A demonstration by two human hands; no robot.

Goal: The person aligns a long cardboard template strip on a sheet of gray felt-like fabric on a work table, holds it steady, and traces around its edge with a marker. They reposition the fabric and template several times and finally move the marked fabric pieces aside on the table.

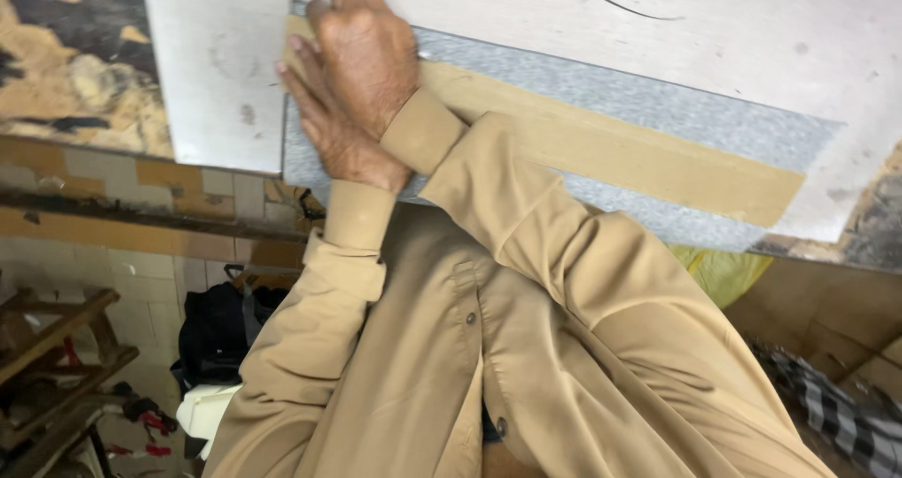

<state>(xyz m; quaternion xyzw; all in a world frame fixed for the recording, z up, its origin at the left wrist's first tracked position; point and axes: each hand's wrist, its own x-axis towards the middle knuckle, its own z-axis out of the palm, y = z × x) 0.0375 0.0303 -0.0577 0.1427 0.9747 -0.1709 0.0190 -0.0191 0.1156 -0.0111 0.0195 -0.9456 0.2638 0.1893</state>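
A grey fabric sheet lies on a white table, with a long tan strip running across it. My two hands are stacked at the strip's left end. My left hand lies flat underneath, fingers pointing up-left. My right hand rests on top of it, pressing down on the strip and the fabric. Neither hand grips anything. Both arms wear tan sleeves, and my tan buttoned shirt fills the lower part of the view.
A thin black cord curls on the table's far side. Below the table edge are tiled floor, a black bag, wooden frames, a yellow-green cloth and a checked cloth.
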